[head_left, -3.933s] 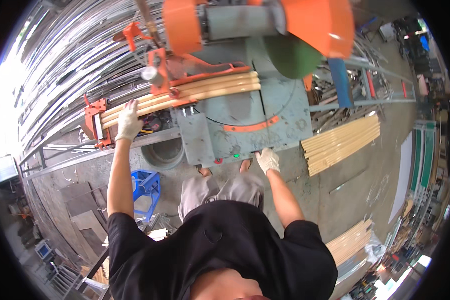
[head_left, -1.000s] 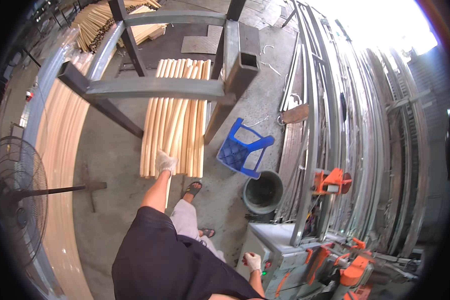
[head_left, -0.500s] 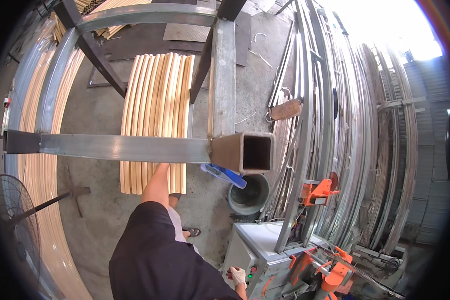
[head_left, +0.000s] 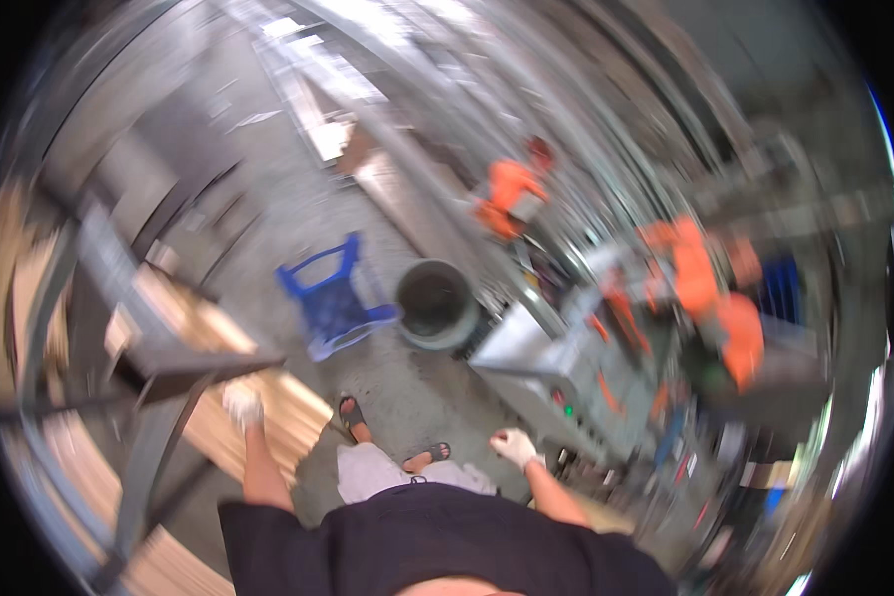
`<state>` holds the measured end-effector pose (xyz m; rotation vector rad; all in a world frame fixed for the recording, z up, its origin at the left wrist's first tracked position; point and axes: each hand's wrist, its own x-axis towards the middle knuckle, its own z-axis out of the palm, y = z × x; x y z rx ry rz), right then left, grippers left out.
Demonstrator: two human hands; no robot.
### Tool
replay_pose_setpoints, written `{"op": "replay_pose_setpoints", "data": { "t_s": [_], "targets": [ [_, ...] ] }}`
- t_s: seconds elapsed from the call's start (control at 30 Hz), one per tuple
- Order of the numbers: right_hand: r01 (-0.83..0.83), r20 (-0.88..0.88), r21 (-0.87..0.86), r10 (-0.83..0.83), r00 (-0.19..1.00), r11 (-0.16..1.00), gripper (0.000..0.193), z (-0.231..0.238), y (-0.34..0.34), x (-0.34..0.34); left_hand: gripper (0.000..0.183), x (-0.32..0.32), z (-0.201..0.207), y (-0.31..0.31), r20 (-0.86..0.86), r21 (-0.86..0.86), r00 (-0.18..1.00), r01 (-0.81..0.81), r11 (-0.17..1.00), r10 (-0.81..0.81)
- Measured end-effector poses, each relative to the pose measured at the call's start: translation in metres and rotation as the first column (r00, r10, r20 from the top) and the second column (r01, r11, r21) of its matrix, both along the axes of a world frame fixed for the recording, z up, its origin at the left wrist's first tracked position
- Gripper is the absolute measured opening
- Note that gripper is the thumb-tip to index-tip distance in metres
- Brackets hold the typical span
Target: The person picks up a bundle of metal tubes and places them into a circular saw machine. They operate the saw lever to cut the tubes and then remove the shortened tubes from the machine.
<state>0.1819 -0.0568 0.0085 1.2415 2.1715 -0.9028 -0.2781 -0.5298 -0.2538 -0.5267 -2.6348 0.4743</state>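
Observation:
My left hand (head_left: 242,402), in a whitish glove, is over the stack of pale wooden-looking strips (head_left: 286,422), close to the dark end of the metal frame (head_left: 204,370). It is smeared by motion; whether it touches the strips or holds anything cannot be told. My right hand (head_left: 515,449), also gloved, hangs beside the grey machine cabinet (head_left: 536,382) with its fingers curled in. Nothing shows in it.
A blue plastic stool (head_left: 336,306) stands on the concrete floor by a round bucket (head_left: 435,304). Orange clamp-like machine parts (head_left: 695,268) sit to the right. Long metal bars (head_left: 417,119) lean behind. More pale strips (head_left: 79,467) lie at left.
My view has swung to the right, so frame and stack now sit at lower left. The stool and both gloved hands show fully; my left hand was hidden behind the frame before.

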Motion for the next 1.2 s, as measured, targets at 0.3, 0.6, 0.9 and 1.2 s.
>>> {"op": "replay_pose_setpoints", "data": {
  "t_s": [0.3,0.6,0.9,1.2],
  "targets": [
    [0.804,-0.123,0.035,-0.796,0.593,0.594,0.035,-0.002,-0.111,0.217,0.034,0.147,0.038,0.119,0.835,0.453,-0.168,0.75,0.482,-0.524],
    [0.944,0.206,-0.14,-0.941,-0.268,-0.3,0.032,-0.06,-0.378,0.43,0.007,0.286,0.069,0.343,0.899,0.241,-0.421,0.238,0.941,-0.124],
    [0.596,0.304,-0.306,-0.67,-0.678,-0.742,0.022,-0.079,-0.431,0.452,0.012,0.547,0.178,0.474,0.905,0.221,-0.423,0.381,0.898,-0.044],
    [0.547,0.319,-0.293,-0.62,-0.717,-0.784,0.025,-0.097,-0.364,0.532,0.022,0.691,0.116,0.56,0.966,0.095,-0.23,0.738,0.669,0.117]
  ]
}}
